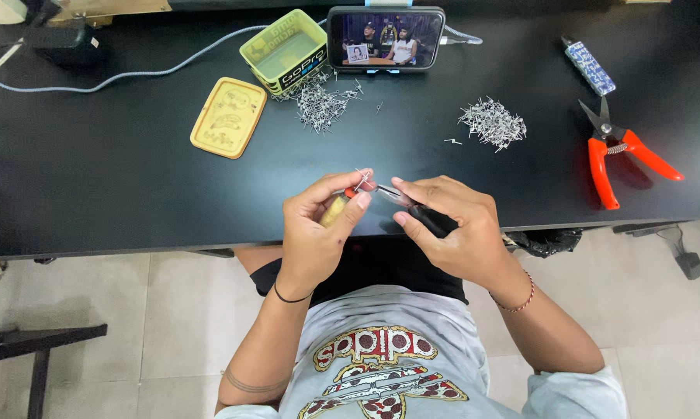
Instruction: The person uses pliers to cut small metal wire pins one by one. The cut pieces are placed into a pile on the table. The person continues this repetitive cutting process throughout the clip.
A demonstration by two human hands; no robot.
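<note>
At frame centre, the left hand [315, 225] pinches a small red-tipped metal part [358, 186] steady, while the right hand [451, 225] closes around black-handled pliers [416, 209], nose meeting it. Pin piles [491, 122] lie within reach above.

phone screen [385, 37] lit, table's far edge | green box [284, 50] left of it

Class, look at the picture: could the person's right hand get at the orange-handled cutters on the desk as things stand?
Probably yes. The orange-handled cutters lie uncovered on the black desk, on the right hand's side, nothing between. But that hand already grips a dark-handled tool.
</note>
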